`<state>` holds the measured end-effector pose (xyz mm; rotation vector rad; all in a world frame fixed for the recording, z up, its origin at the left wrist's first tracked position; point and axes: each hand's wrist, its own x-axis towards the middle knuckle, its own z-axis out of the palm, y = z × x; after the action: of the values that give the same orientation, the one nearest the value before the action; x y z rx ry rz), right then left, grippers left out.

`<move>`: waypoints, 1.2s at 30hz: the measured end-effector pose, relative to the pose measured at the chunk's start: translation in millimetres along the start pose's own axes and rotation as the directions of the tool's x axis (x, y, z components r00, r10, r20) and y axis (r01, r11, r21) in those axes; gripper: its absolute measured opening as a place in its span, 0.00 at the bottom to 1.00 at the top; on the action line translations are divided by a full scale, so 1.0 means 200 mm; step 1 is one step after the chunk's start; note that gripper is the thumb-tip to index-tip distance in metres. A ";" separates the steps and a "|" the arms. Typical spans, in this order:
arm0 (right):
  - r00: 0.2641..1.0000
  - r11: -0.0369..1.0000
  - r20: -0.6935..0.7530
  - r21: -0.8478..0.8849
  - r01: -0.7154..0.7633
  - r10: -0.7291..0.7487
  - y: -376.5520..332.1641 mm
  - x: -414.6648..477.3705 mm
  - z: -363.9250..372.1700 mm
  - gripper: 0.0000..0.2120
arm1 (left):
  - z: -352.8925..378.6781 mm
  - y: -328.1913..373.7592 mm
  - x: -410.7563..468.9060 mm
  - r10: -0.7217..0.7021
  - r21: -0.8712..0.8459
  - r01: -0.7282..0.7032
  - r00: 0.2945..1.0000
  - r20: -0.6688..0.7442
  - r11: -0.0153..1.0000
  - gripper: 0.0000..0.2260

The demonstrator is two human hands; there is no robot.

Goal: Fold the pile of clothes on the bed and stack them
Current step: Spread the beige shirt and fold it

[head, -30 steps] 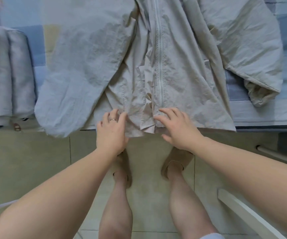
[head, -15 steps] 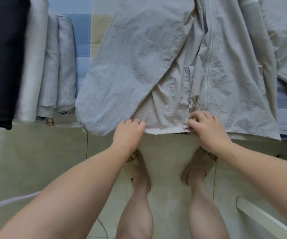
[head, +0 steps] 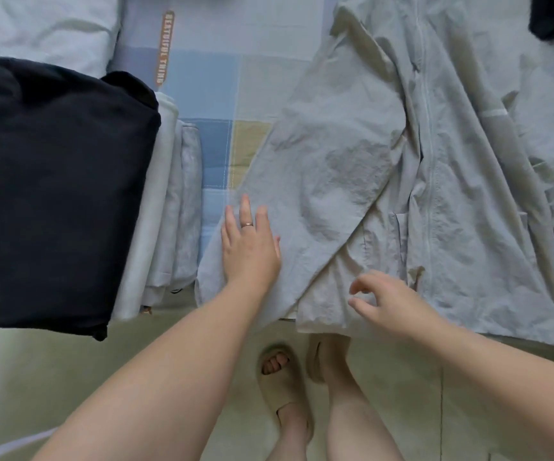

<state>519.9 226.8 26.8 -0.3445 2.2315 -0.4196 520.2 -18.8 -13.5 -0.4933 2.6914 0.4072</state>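
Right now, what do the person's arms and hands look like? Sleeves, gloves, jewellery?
Both forearms are bare as far as the frame shows: no sleeves, gloves, watch or bracelets on the left arm or the right arm. The left hand wears a thin metal ring on one finger. The right hand shows no ring.

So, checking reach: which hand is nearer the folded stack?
Left. The left hand lies on the jacket just right of the folded stack; the right hand is farther right, at the hem.
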 end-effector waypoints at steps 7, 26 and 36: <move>0.975 0.976 -0.220 0.219 0.015 0.034 -0.15 0.34 -0.32 0.03 | -0.21 0.09 0.46 -0.378 -0.140 0.417 0.895 0.237 0.898 0.27; 0.935 0.869 0.145 -0.346 0.354 -0.323 -1.20 0.84 -1.48 0.19 | -1.63 0.09 0.61 0.219 -0.334 -0.025 0.800 0.558 0.942 0.05; 0.898 0.954 -0.324 -0.131 0.269 -0.298 -1.70 1.01 -1.73 0.10 | -2.33 -0.49 1.05 0.001 0.081 -0.079 0.721 0.693 0.994 0.14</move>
<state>162.1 -94.2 238.9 -0.6942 2.5498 -0.5789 233.1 -324.8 293.9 -0.1855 1.9697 0.3648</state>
